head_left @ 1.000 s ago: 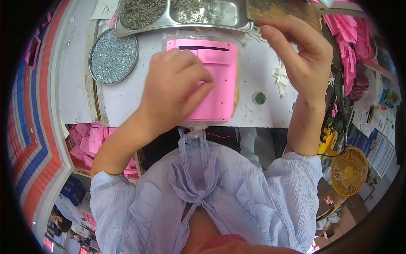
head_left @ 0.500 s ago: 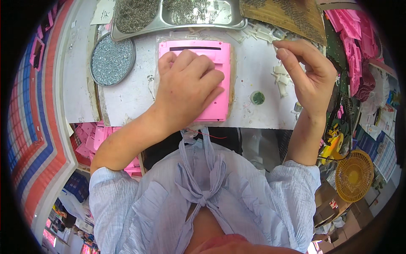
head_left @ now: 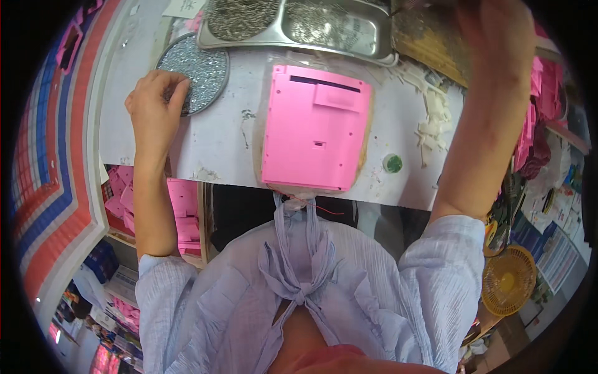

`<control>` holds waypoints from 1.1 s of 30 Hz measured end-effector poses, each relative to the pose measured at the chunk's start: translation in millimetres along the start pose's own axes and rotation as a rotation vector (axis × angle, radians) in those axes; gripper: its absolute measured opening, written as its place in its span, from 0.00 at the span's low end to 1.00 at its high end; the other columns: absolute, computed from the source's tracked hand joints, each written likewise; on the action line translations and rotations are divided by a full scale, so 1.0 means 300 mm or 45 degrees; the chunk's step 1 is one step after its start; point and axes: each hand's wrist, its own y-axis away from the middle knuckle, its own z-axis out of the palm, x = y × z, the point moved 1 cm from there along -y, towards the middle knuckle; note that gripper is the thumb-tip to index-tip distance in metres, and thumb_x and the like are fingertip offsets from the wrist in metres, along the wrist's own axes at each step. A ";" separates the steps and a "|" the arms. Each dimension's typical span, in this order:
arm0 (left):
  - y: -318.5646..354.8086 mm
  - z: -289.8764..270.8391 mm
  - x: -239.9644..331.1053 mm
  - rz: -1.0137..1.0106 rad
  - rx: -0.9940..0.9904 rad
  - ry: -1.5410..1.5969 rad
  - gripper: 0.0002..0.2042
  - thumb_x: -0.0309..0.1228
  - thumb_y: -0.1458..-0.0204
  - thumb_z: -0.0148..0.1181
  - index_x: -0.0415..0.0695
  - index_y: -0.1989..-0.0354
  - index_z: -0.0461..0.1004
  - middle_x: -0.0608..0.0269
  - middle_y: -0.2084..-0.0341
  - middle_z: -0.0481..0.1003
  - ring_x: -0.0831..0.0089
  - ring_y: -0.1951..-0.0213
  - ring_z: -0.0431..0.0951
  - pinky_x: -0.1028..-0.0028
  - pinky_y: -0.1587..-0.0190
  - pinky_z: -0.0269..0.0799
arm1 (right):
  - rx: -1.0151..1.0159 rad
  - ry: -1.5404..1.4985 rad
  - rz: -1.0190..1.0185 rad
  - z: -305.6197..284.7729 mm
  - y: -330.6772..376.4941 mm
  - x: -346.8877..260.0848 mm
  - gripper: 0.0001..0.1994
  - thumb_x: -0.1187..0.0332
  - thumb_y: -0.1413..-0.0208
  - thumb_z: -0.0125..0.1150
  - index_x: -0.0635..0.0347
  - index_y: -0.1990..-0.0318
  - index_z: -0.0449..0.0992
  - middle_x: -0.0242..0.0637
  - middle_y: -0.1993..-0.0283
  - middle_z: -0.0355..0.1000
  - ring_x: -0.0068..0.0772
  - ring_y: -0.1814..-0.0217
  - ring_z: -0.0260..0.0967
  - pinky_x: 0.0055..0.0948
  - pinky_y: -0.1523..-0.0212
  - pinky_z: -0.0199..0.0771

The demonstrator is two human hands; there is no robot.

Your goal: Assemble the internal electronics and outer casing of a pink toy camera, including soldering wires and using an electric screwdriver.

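At the centre of the white worktop, the pink panel lies flat, slotted edge toward twelve o'clock, well apart from both hands. At ten o'clock from it stands a round dish of small silvery pieces. The left hand is at that dish, thumb and fingertips drawn together; whether they pinch a piece cannot be told. At twelve, a steel tray holds metal bits. Toward two, the right hand is blurred beside a brown board; its grip cannot be determined. White plastic parts lie at three.
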 end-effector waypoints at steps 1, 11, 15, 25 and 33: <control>0.008 0.002 -0.015 -0.058 0.008 0.022 0.07 0.33 0.45 0.68 0.43 0.66 0.82 0.63 0.69 0.80 0.64 0.61 0.79 0.63 0.53 0.67 | -0.124 -0.110 0.020 0.035 -0.009 0.011 0.23 0.66 0.42 0.64 0.76 0.44 0.70 0.37 0.68 0.76 0.26 0.73 0.74 0.25 0.67 0.77; 0.049 0.030 0.165 0.201 0.193 0.704 0.05 0.26 0.49 0.71 0.40 0.70 0.80 0.60 0.73 0.78 0.61 0.71 0.77 0.65 0.69 0.68 | -0.234 0.019 0.108 0.261 0.303 0.154 0.17 0.66 0.55 0.79 0.60 0.63 0.75 0.32 0.67 0.73 0.21 0.69 0.70 0.26 0.67 0.71; 0.058 0.069 0.241 0.271 0.258 0.781 0.05 0.28 0.50 0.71 0.44 0.71 0.80 0.64 0.74 0.76 0.64 0.70 0.75 0.65 0.62 0.66 | -0.308 -0.316 0.187 0.264 0.285 0.114 0.06 0.75 0.44 0.66 0.62 0.61 0.75 0.41 0.65 0.76 0.34 0.66 0.73 0.33 0.61 0.75; 0.029 0.120 0.314 0.571 0.314 0.384 0.08 0.34 0.53 0.72 0.50 0.73 0.77 0.71 0.70 0.74 0.68 0.64 0.73 0.64 0.53 0.60 | -0.402 -0.656 0.099 0.137 0.264 0.004 0.12 0.61 0.35 0.60 0.56 0.51 0.72 0.28 0.75 0.61 0.25 0.75 0.56 0.36 0.64 0.63; 0.049 0.039 0.340 0.521 0.268 0.339 0.12 0.40 0.53 0.73 0.50 0.66 0.79 0.70 0.66 0.76 0.69 0.61 0.74 0.61 0.50 0.58 | -0.409 -0.718 0.043 0.095 0.303 -0.032 0.12 0.59 0.34 0.59 0.54 0.51 0.71 0.28 0.75 0.61 0.24 0.76 0.56 0.34 0.64 0.63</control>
